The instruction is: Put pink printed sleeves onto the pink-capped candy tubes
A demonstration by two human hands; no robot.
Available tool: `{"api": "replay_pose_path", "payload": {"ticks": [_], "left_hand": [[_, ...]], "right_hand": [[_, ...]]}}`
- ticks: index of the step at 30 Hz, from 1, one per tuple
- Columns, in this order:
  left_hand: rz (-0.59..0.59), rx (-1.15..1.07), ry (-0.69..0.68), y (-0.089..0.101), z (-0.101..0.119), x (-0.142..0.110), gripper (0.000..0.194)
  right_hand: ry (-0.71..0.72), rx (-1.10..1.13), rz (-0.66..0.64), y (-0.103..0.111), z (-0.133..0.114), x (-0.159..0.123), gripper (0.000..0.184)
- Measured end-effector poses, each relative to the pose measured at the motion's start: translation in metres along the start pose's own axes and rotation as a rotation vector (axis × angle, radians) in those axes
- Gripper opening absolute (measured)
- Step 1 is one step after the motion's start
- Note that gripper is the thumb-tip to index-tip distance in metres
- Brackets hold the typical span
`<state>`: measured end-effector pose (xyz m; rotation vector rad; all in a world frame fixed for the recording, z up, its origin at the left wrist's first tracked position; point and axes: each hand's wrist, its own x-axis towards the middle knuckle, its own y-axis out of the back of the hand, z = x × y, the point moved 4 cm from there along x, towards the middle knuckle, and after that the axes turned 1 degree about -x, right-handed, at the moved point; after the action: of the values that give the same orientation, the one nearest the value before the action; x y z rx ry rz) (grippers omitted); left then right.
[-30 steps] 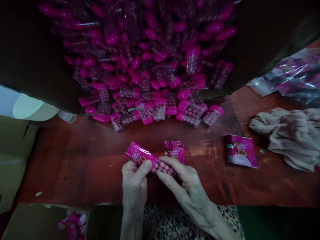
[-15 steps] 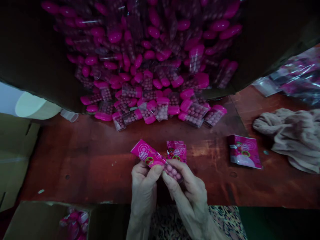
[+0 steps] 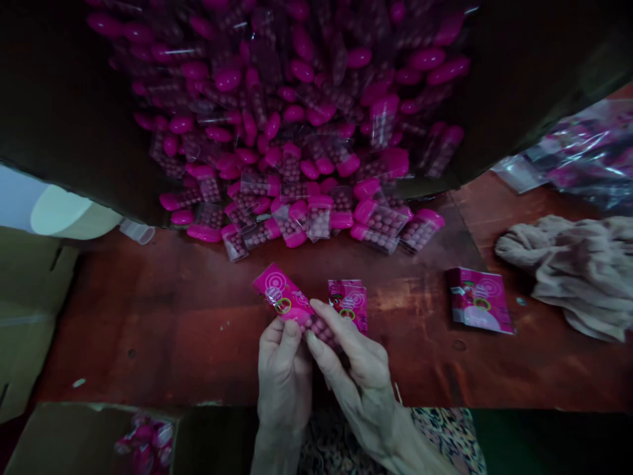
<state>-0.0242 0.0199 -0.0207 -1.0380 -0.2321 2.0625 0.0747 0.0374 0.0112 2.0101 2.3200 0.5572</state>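
My left hand (image 3: pixel 283 376) pinches a pink printed wrapper sleeve (image 3: pixel 277 290) between thumb and fingers, its flat end pointing up and left. Out of the sleeve's lower right end shows a clear candy container (image 3: pixel 324 330) filled with round pink candies. My right hand (image 3: pixel 359 369) grips this container, thumb below and index finger along the top near the sleeve's edge. The container's far end is hidden by the right hand. Just beyond the right fingers, a few flat printed sleeves (image 3: pixel 353 300) lie on the table.
A big open box (image 3: pixel 64 125) spills a heap of pink-capped candy containers (image 3: pixel 319 218) onto the red wooden table (image 3: pixel 173 330). Rightward lie a stack of sleeves (image 3: pixel 482 300), a crumpled cloth (image 3: pixel 573 270) and a plastic bag (image 3: pixel 588 152). A carton (image 3: pixel 69 439) with pink packs stands lower left.
Both hands and the sleeved container have shifted slightly left. The right index finger has moved up the container to the sleeve's edge, and less of the container shows.
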Motion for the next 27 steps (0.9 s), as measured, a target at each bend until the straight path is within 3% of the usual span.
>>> {"api": "replay_pose_path", "payload": {"ticks": [8,11,16,20,23,27], "left_hand": [[0.078,0.021,-0.032,-0.003,0.003,-0.001,0.022],[0.008,0.054,-0.013,-0.008,0.007,0.000,0.023],[-0.193,0.121,-0.015,-0.019,0.014,0.004,0.036],[-0.194,0.161,-0.027,-0.020,0.016,0.011,0.021],[-0.263,0.170,-0.055,-0.026,0.018,0.012,0.018],[-0.331,0.144,0.071,-0.034,0.011,0.003,0.015]], "right_hand": [[-0.136,0.118,0.045,-0.013,0.006,-0.017,0.035],[-0.195,0.133,0.014,-0.013,0.005,-0.018,0.038],[-0.133,-0.001,-0.003,-0.002,0.000,-0.007,0.031],[-0.113,-0.108,-0.060,-0.002,-0.001,-0.004,0.026],[-0.105,-0.163,-0.073,-0.004,-0.002,-0.007,0.023],[-0.079,-0.150,-0.010,-0.002,-0.006,-0.012,0.023]]}}
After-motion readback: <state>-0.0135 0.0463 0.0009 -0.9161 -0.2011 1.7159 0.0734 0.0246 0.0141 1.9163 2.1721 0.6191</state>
